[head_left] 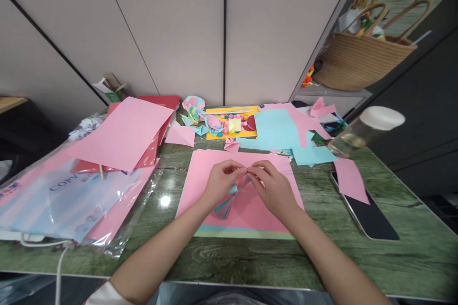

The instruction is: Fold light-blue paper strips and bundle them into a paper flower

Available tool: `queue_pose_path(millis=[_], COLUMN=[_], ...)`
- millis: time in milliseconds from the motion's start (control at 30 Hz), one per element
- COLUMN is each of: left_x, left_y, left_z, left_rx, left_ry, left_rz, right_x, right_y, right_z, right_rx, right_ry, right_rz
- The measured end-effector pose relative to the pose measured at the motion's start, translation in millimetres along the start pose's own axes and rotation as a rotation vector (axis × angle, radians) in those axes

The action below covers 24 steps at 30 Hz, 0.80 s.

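Note:
My left hand (223,178) and my right hand (270,186) meet above a stack of coloured paper (272,219), pink on top with blue and yellow-green edges below. Thumb and fingers of each are pinched together, fingertips touching or nearly so. From the pinch, a folded blue-and-pink paper piece (225,207) slants down to the left, spreading like a fan at its lower end. A thin greyish part joins it near the fingertips. My left hand covers some of it, and the exact spot being pinched is too small to make out.
Behind the stack stand folded paper flowers (213,124) and a yellow tray (214,136) of small beads. Blue paper sheets (275,128) lie to their right. A bottle (354,131) and a phone (372,219) are at right; a plastic paper packet (71,195) is at left.

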<state>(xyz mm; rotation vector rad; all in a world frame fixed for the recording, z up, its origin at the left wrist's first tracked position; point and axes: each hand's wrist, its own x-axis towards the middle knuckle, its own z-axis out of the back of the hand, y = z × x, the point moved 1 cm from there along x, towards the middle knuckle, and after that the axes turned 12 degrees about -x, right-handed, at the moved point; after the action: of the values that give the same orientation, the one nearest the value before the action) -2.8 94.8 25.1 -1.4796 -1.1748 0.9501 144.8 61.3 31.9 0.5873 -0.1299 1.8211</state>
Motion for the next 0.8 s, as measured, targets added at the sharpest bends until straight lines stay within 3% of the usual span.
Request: queue_pose_path(millis=[167,333,567,800], left_x=[3.0,4.3,5.4,7.2], left_y=[-0.4,-5.1,-7.8,-8.2], left_z=[2.4,4.7,6.7,8.1], left_rx=[0.022,0.01,-0.011,0.118], left_ry=[-0.001,0.072,0.051,-0.014], left_rz=[-0.041,0.027,0.069,0.05], right_x=[0.0,-0.6,-1.7,1.7], right_y=[0.4,-0.6,-2.1,-4.6], right_z=[0.2,0.7,-1.4,1.4], right_rx=[-0.132,-0.224,-0.263,-0.281], right_ry=[-0.045,-0.087,-0.131,-0.059], right_rz=[0.055,0.073,0.115,0.12])
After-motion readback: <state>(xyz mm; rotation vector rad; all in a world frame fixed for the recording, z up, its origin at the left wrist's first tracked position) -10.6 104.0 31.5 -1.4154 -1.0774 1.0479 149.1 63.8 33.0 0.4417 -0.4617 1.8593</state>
